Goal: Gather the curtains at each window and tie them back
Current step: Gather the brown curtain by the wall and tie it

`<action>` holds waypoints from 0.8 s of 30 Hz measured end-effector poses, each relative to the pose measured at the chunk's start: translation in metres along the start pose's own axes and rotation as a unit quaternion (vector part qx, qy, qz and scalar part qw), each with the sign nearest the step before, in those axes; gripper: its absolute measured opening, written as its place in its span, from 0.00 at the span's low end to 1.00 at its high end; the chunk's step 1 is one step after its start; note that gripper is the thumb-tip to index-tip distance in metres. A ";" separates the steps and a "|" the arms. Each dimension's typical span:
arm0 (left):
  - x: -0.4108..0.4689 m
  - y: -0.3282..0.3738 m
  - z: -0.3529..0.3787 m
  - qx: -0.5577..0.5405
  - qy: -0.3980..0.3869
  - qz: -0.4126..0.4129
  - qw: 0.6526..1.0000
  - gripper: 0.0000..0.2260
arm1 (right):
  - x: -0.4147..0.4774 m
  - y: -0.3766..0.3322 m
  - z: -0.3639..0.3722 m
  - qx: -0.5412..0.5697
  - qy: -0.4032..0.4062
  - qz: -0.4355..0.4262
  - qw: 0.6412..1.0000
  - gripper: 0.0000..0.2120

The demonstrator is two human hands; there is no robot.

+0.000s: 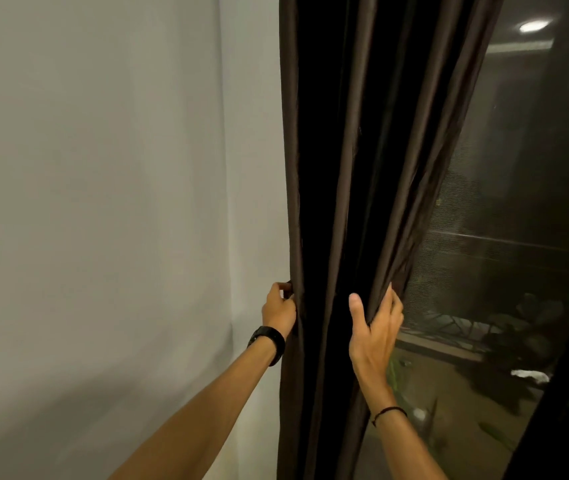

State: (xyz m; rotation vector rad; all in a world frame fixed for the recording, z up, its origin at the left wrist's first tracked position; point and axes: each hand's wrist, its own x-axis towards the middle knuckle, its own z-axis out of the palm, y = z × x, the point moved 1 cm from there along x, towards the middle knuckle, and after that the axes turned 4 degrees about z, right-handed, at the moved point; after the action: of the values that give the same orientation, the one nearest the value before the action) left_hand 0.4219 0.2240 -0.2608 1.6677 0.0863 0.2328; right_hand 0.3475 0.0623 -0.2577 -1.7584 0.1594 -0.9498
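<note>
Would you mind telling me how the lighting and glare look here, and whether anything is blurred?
In the head view, the window glass shows a reflected lamp as glare at top right; the deep folds of the curtain go nearly black; the pale wall is evenly lit; the left hand and right hand look sharp.

Pale wall [103, 202] left; lamp glare [534, 26] upper right, foliage [527, 327] below

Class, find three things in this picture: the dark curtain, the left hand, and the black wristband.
dark curtain [352, 140]: head view, on a lit fold in its middle.
left hand [279, 308]: head view, on the back of the hand.
black wristband [271, 342]: head view, on the band across the left wrist.
</note>
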 end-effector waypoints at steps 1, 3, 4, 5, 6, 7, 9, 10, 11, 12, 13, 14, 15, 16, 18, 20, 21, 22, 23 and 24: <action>-0.001 0.004 0.000 0.009 0.018 0.012 1.000 0.09 | 0.003 -0.007 -0.002 0.007 0.010 -0.001 1.000 0.40; 0.000 0.017 -0.003 0.022 0.061 0.028 0.997 0.06 | 0.013 -0.021 -0.009 0.018 0.031 -0.016 0.999 0.39; 0.004 0.026 -0.007 0.014 0.086 0.043 0.995 0.07 | 0.021 -0.030 -0.015 0.019 0.044 -0.040 0.998 0.39; 0.011 0.043 -0.011 -0.008 0.098 0.080 0.992 0.09 | 0.035 -0.043 -0.023 0.022 0.058 -0.082 0.995 0.39; 0.021 0.068 -0.017 -0.040 0.092 0.128 0.987 0.12 | 0.053 -0.060 -0.032 0.028 0.069 -0.133 0.988 0.39; 0.027 0.105 -0.023 -0.083 0.072 0.182 0.977 0.15 | 0.075 -0.083 -0.043 0.035 0.076 -0.188 0.979 0.40; 0.050 0.185 -0.036 -0.135 0.002 0.286 0.949 0.23 | 0.123 -0.138 -0.063 0.037 0.082 -0.275 0.957 0.42; 0.062 0.231 -0.042 -0.147 -0.036 0.322 0.935 0.27 | 0.145 -0.173 -0.071 0.050 0.076 -0.301 0.949 0.43; 0.074 0.286 -0.047 -0.146 -0.053 0.353 0.923 0.32 | 0.167 -0.209 -0.079 0.071 0.065 -0.319 0.943 0.44; 0.080 0.335 -0.050 -0.139 -0.075 0.378 0.912 0.34 | 0.189 -0.246 -0.084 0.094 0.053 -0.330 0.938 0.44; 0.081 0.383 -0.048 -0.143 -0.101 0.395 0.902 0.36 | 0.211 -0.283 -0.087 0.104 0.041 -0.338 0.934 0.45; 0.078 0.425 -0.045 -0.151 -0.131 0.415 0.887 0.36 | 0.230 -0.316 -0.089 0.111 0.025 -0.345 0.932 0.46; 0.065 0.462 -0.045 -0.160 -0.142 0.438 0.873 0.36 | 0.246 -0.349 -0.090 0.126 0.009 -0.349 0.928 0.48; 0.055 0.491 -0.044 -0.160 -0.134 0.454 0.866 0.37 | 0.261 -0.377 -0.091 0.142 -0.001 -0.345 0.928 0.49; 0.045 0.534 -0.040 -0.153 -0.112 0.488 0.852 0.42 | 0.290 -0.427 -0.088 0.157 -0.003 -0.324 0.933 0.48; 0.043 0.550 -0.043 -0.146 -0.103 0.486 0.855 0.45 | 0.310 -0.464 -0.081 0.148 0.000 -0.296 0.944 0.44; 0.053 0.553 -0.045 -0.146 -0.091 0.476 0.862 0.44 | 0.318 -0.481 -0.074 0.129 -0.008 -0.291 0.948 0.41; 0.058 0.552 -0.049 -0.153 -0.087 0.464 0.869 0.43 | 0.324 -0.499 -0.063 0.089 -0.033 -0.296 0.950 0.39; 0.063 0.549 -0.054 -0.159 -0.077 0.448 0.876 0.41 | 0.327 -0.516 -0.052 0.035 -0.075 -0.310 0.947 0.37; 0.070 0.544 -0.059 -0.160 -0.068 0.436 0.883 0.40 | 0.325 -0.531 -0.041 -0.024 -0.120 -0.328 0.937 0.36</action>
State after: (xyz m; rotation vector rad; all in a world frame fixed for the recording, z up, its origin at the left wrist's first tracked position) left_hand 0.4340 0.2339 0.2903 1.2867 -0.7902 0.7611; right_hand 0.3635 0.0787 0.3660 -1.9960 -0.6039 -1.1849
